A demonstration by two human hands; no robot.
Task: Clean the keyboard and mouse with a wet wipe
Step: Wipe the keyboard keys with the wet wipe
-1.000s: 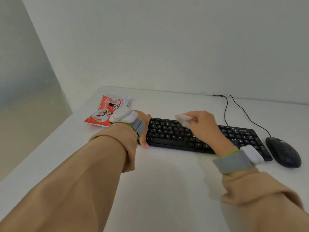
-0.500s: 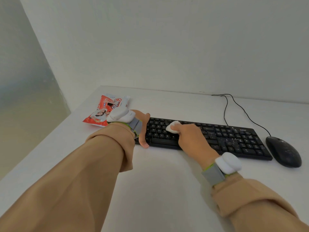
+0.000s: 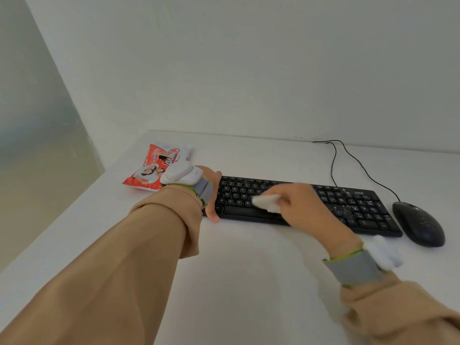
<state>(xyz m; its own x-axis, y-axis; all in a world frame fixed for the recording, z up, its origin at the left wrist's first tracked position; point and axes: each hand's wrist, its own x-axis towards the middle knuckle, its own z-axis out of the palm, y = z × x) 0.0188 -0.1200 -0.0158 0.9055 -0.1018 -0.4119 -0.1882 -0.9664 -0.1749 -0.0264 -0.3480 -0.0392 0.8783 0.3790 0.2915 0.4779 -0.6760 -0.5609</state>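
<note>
Mid-wipe on the keyboard, judging by the pose. Grips a bunched white wet wipe in the right hand, fingers curled round it, and presses it onto the letter keys just above the space bar, left of the board's middle. Braces the board's 9 o'clock end with the left hand: thumb laid down along that end, tip touching the near corner. Other fingers hidden behind the wrist device, so cannot tell how far curled or whether gripping.

Keyboard lying flat on the white table, running from 12 towards 2 o'clock of the wearer. Mouse just beside the board's 3 o'clock end, apart from both hands, with pale specks showing on its shell and on the number-pad keys. Red wipe packet at 10 o'clock of the left hand, partly behind the wrist device.

Probably well short of done: right-hand keys and mouse apparently unwiped. Next move likely calls for dragging the wipe towards 3 o'clock across the remaining rows, with pressure light enough not to shift the board. Then lifting across to the mouse and steadying it while rubbing.
</note>
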